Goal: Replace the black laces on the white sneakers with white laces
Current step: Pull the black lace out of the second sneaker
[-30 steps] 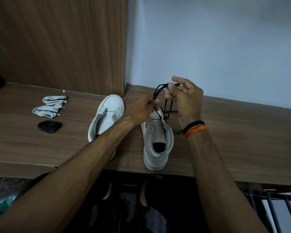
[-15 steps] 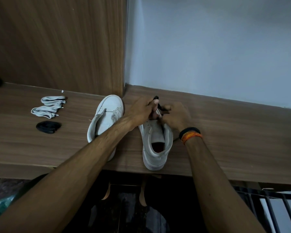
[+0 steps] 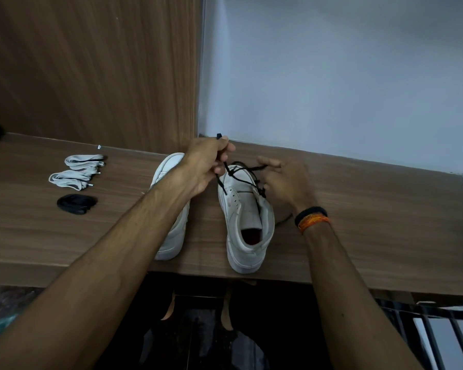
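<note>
My left hand [image 3: 209, 162] pinches one end of the black lace [image 3: 242, 173] and lifts it, so it slides free of the right sneaker [image 3: 245, 217] on the wooden shelf [image 3: 372, 209]. My right hand [image 3: 284, 180] seems to loosen the crossings with curled fingers, steadying the shoe.

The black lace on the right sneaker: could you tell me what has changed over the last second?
The left hand has pulled the black lace up and leftward, gripping it. The right hand, earlier raised, then down at the eyelets, now pinches a strand. Both sneakers and the lace bundles stayed put.
</note>
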